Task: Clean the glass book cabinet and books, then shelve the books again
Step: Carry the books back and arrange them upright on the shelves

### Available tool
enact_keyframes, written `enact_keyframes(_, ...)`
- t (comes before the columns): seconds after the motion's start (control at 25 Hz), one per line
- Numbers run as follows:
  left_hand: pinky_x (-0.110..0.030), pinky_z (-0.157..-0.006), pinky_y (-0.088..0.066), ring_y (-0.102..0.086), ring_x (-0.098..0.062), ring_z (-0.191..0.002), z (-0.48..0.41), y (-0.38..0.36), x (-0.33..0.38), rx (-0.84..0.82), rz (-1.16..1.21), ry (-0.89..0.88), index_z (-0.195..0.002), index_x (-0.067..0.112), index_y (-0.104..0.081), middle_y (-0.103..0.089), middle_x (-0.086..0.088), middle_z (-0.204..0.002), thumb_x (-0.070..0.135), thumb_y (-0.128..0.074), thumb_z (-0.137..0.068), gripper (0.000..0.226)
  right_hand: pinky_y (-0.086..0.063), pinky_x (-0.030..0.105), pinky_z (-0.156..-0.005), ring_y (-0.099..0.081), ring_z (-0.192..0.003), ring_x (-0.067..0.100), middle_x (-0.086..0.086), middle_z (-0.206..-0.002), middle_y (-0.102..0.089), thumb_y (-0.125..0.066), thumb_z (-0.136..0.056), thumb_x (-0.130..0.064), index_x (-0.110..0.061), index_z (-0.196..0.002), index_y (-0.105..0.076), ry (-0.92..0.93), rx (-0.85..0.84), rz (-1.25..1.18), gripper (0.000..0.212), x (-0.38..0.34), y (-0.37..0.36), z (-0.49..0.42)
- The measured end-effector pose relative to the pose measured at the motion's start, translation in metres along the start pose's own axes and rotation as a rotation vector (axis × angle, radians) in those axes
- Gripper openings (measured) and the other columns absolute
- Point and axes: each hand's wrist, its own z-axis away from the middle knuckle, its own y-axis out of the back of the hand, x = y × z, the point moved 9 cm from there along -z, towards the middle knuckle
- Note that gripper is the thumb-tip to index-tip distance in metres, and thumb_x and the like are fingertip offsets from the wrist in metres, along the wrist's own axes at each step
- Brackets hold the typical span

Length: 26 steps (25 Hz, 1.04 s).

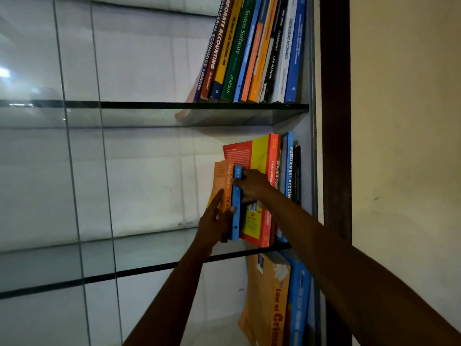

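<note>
The cabinet (334, 96) fills the view, and its glass shelves run from left to right. On the middle shelf (149, 255) the books are packed at the right end, near the side wall, so the open room for moving is on their left. The blue book (236, 221) stands upright, long axis vertical, between the orange book (220, 178) and the red book (257, 156), straight ahead of both hands. The right hand (252, 186) is nearer its top and curls its fingers over the spine. In this dim light I think it grips. The left hand (214, 223), fingers straight, lies flat on the orange book, with the thumb touching the blue spine.
</note>
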Motion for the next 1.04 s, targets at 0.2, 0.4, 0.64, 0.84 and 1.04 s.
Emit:
enact_keyframes(0.2,-0.022,-0.063,-0.051,-0.053,-0.001,-0.084,0.009,-0.008,-0.001,-0.1,0.005,0.042,-0.138,0.04,-0.024,-0.048,0.015,-0.103,0.026,-0.038,-0.1,0.044,-0.054,0.048,-0.071,-0.064,-0.084,0.036,0.02,-0.092,-0.063,-0.066,-0.084,-0.013,0.003,-0.091,-0.06,0.149,0.272,0.159,0.018,-0.013,0.044,0.029)
enact_keyframes(0.4,-0.024,-0.062,-0.054,-0.059,-0.02,-0.094,0.005,-0.011,0.004,-0.084,-0.073,-0.009,-0.141,0.037,-0.021,-0.049,-0.009,-0.122,0.02,-0.044,-0.098,0.051,-0.053,0.029,-0.07,-0.064,-0.089,0.023,0.011,-0.104,-0.064,-0.064,-0.086,-0.017,0.0,-0.108,-0.06,0.238,0.38,0.268,0.028,-0.046,0.088,0.075)
enact_keyframes(0.64,-0.025,-0.046,-0.049,-0.066,-0.014,-0.059,0.009,-0.026,0.007,0.009,0.276,0.225,-0.115,0.017,-0.059,-0.067,-0.012,-0.088,0.037,-0.043,-0.098,0.031,-0.056,0.044,-0.079,-0.066,-0.094,0.025,0.014,-0.109,-0.065,-0.064,-0.085,-0.016,-0.005,-0.115,-0.059,0.301,0.392,0.137,0.032,-0.057,0.11,0.1)
enact_keyframes(0.84,-0.032,-0.099,-0.037,-0.053,-0.015,-0.112,0.013,0.059,-0.014,0.397,0.417,0.259,-0.13,0.011,-0.052,-0.058,-0.002,-0.122,0.021,-0.041,-0.099,0.033,-0.053,0.049,-0.084,-0.062,-0.102,0.032,0.018,-0.114,-0.061,-0.06,-0.087,-0.01,-0.002,-0.117,-0.054,0.205,0.271,-0.052,0.032,-0.035,0.054,0.049)
enact_keyframes(1.04,-0.022,-0.087,-0.035,-0.045,-0.011,-0.117,0.029,0.054,0.013,0.31,0.033,0.158,-0.136,0.017,-0.047,-0.05,0.002,-0.133,0.034,-0.049,-0.096,0.044,-0.044,0.028,-0.075,-0.059,-0.102,0.031,0.017,-0.113,-0.062,-0.055,-0.092,-0.016,0.002,-0.113,-0.056,0.124,0.339,0.353,0.027,-0.016,0.001,0.016)
